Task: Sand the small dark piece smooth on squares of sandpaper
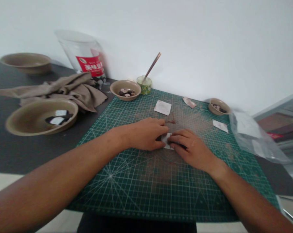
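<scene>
Centrally, white piece [166, 141], between left hand [150, 134] and right hand [194, 150] fingertips

Your mat [136, 191] reads as matt plastic, printed grid, rusty-brown dusty smears mid-area. White piece [167, 142] at your fingers: matt, papery; same look on the square sheet [163, 107] behind it. Counter [5, 155] under your mat: dark, smooth, matt. Your bowls [29, 118]: smooth tan, soft sheen, ceramic or plastic, can't tell. Rag [85, 94] is matt woven cloth, heavily creased. Jar [67, 47]: clear, glossy, plastic-looking, with a printed red label [90, 64]. Cup [144, 88]: shiny, green-patterned. Stick [153, 67] in it looks like smooth wood. Bag [255, 137] on your right: thin clear plastic, wrinkled, glossy. Wall [209, 38]: smooth matt white.
</scene>
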{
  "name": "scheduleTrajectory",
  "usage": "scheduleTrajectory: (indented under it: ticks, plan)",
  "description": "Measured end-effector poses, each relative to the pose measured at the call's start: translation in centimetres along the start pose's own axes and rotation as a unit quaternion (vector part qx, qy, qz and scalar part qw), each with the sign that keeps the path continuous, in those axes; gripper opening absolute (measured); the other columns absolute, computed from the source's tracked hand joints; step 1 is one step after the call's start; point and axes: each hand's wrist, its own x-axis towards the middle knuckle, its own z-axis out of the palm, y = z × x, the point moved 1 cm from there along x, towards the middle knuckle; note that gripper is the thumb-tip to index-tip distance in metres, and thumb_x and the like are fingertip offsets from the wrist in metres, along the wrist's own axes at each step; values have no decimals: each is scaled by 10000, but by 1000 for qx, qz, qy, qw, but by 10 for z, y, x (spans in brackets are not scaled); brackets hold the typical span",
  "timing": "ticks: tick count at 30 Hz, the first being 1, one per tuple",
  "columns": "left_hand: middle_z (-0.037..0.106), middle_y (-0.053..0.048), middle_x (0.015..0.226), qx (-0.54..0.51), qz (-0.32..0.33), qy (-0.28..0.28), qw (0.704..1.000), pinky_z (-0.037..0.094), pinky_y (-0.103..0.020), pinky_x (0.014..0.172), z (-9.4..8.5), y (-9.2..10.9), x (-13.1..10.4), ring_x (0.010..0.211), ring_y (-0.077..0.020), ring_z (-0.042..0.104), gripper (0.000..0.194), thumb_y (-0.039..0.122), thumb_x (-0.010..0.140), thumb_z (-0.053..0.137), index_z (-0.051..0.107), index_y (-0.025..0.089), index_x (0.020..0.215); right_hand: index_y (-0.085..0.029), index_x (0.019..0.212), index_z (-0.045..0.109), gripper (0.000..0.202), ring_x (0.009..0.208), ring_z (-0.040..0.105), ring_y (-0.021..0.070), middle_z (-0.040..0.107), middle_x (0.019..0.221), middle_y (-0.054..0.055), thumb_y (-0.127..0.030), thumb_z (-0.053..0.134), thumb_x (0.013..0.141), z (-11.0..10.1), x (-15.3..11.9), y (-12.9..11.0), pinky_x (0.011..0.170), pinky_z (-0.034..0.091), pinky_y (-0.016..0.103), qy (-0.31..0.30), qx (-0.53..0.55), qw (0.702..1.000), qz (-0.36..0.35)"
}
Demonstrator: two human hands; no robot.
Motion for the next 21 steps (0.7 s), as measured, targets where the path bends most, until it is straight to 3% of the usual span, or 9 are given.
scheduleTrajectory:
  ticks: [6, 12, 21]
  plan:
    - [619, -72, 998, -1, -10, -8, 1000, 466, -340, 774, 0, 1, -1, 854, -226, 626, 196, 382, 891, 603, 634, 198, 950, -214, 1013, 683, 78, 987, 630, 207, 735, 1039, 29, -212, 623, 963, 2, 2, -2, 920, 484, 405, -1, -7, 1000, 7]
    - [614, -68, 1011, -15, -23, -15, 999, 455, -332, 753, 1, 0, -1, 831, -214, 624, 209, 384, 891, 605, 630, 208, 1002, -209, 1013, 671, 86, 1017, 620, 212, 724, 1114, 36, -200, 593, 977, 1, 4, -1, 942, 470, 412, -1, -31, 1000, -3]
    - [603, -68, 1021, -21, -34, -25, 999, 447, -342, 754, 1, -1, -1, 850, -227, 615, 259, 425, 876, 601, 607, 217, 1029, -206, 976, 663, 83, 1003, 625, 224, 720, 1070, 57, -193, 580, 975, 1, 7, 1, 933, 483, 423, -15, -35, 999, -15]
